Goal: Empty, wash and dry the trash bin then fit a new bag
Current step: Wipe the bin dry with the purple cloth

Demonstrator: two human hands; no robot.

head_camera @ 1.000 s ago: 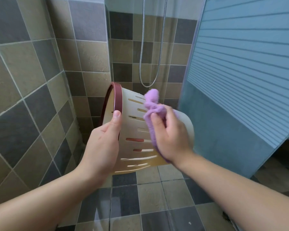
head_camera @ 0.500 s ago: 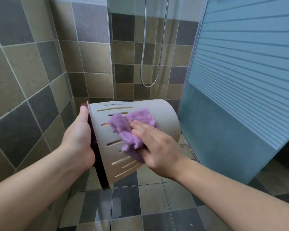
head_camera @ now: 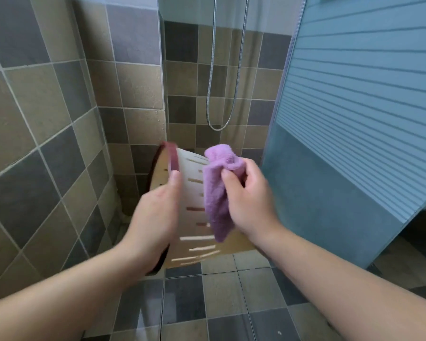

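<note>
A cream slotted trash bin (head_camera: pixel 194 193) with a dark red rim is held on its side in the air, its mouth facing left. My left hand (head_camera: pixel 158 212) grips the rim, thumb on the red band. My right hand (head_camera: pixel 249 200) holds a bunched purple cloth (head_camera: pixel 217 190) against the bin's outer wall. The bin's base is hidden behind my right hand. The bin's inside is not visible from here.
Tiled walls (head_camera: pixel 47 119) close in on the left and behind. A shower hose (head_camera: pixel 217 94) hangs in the corner behind a glass panel. A frosted striped shower door (head_camera: pixel 354 119) stands at the right. The tiled floor (head_camera: pixel 219 303) lies below.
The bin has turned so its red rim shows at the top again. The cloth moved from the middle of the side wall up and right, now hanging vertically from my right hand.
</note>
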